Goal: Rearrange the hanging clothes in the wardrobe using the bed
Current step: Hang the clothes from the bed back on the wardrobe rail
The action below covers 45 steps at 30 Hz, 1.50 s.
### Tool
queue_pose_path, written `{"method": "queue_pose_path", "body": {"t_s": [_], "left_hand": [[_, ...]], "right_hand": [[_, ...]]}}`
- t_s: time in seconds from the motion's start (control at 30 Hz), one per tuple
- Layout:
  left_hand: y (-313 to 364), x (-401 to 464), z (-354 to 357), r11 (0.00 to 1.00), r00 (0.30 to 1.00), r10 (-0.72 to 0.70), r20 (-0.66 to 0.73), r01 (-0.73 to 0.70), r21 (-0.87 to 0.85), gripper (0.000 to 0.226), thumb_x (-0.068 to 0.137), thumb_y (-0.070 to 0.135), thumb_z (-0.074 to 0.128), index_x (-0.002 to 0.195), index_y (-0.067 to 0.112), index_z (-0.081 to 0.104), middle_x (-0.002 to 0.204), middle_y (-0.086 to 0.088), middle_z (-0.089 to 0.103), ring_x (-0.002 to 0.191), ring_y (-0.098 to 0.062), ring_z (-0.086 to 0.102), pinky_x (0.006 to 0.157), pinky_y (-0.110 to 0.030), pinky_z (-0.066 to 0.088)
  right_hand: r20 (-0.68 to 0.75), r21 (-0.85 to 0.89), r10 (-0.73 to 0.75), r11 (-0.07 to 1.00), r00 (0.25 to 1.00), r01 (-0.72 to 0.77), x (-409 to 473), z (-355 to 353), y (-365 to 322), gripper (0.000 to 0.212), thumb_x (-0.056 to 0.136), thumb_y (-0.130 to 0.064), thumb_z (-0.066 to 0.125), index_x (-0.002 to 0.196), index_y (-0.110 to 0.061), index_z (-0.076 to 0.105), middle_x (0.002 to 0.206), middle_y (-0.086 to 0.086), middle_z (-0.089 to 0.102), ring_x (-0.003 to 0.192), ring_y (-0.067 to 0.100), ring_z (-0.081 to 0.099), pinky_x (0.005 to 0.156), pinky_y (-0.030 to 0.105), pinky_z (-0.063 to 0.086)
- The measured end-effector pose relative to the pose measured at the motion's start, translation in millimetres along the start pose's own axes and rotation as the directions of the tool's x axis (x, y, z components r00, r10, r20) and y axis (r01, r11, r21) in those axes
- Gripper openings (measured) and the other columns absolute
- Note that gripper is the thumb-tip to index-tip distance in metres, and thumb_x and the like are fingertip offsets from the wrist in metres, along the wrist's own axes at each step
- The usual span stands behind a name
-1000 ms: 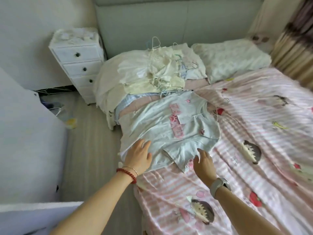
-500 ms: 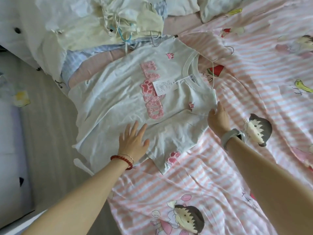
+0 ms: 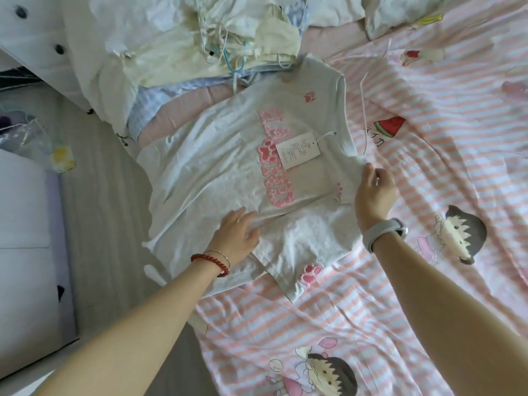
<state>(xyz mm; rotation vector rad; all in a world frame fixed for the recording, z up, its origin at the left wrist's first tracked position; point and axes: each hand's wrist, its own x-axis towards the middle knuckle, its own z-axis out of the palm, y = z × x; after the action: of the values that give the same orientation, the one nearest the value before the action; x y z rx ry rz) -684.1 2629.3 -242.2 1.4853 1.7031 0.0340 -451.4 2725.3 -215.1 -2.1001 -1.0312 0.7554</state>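
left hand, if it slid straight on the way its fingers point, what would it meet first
The left hand lies flat on the t-shirt, fingers aimed up and right. Sliding on, it would probably reach the pink letters first, then the paper tag.

A home bedroom: striped cartoon bedsheet (image 3: 428, 167), piled clothes (image 3: 228, 32)

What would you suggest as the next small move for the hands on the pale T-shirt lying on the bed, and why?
Probably lift the shoulder edge and fold it toward the pink lettering. The right hand pinches the T-shirt at its shoulder, the left hand lies flat on the fabric as an anchor, and the shirt is spread on the striped bedsheet.
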Motion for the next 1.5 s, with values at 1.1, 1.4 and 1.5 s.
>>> {"method": "queue_pose_path", "body": {"t_s": [1.1, 1.4, 1.5], "left_hand": [[0, -324, -145, 0.925, 0.829, 0.083, -0.553, -0.271, -0.268, 0.027, 0.095, 0.013, 0.048, 0.08, -0.007, 0.057, 0.055, 0.001, 0.039, 0.049, -0.003, 0.037, 0.051, -0.019, 0.028], [-143, -507, -82, 0.879, 0.718, -0.322, -0.616, -0.014, -0.476, 0.039, 0.091, 0.022, 0.053, 0.057, 0.016, 0.034, 0.054, 0.005, 0.029, 0.046, -0.004, 0.033, 0.051, -0.018, 0.028], [-178, -583, -58, 0.872, 0.59, -0.428, -0.684, 0.07, -0.485, 0.038, 0.078, 0.049, 0.044, 0.056, 0.018, 0.036, 0.053, 0.003, 0.033, 0.052, -0.008, 0.029, 0.052, -0.024, 0.026]], "right_hand": [[0.423, -0.123, -0.902, 0.035, 0.085, 0.992, -215, -108, -133, 0.039, 0.091, -0.037, 0.038, 0.072, -0.011, 0.062, 0.066, 0.004, 0.059, 0.061, 0.026, 0.06, 0.054, 0.03, 0.043], [0.555, 0.292, -0.783, -0.133, -0.281, 0.947, -408, -56, -123, 0.036, 0.089, -0.04, 0.041, 0.075, -0.016, 0.064, 0.065, 0.0, 0.063, 0.055, 0.022, 0.061, 0.044, 0.024, 0.046], [0.56, 0.387, -0.722, -0.206, -0.407, 0.899, -485, -53, -123, 0.03, 0.083, -0.038, 0.043, 0.068, -0.021, 0.062, 0.059, -0.005, 0.062, 0.05, 0.017, 0.06, 0.042, 0.019, 0.04]]}}
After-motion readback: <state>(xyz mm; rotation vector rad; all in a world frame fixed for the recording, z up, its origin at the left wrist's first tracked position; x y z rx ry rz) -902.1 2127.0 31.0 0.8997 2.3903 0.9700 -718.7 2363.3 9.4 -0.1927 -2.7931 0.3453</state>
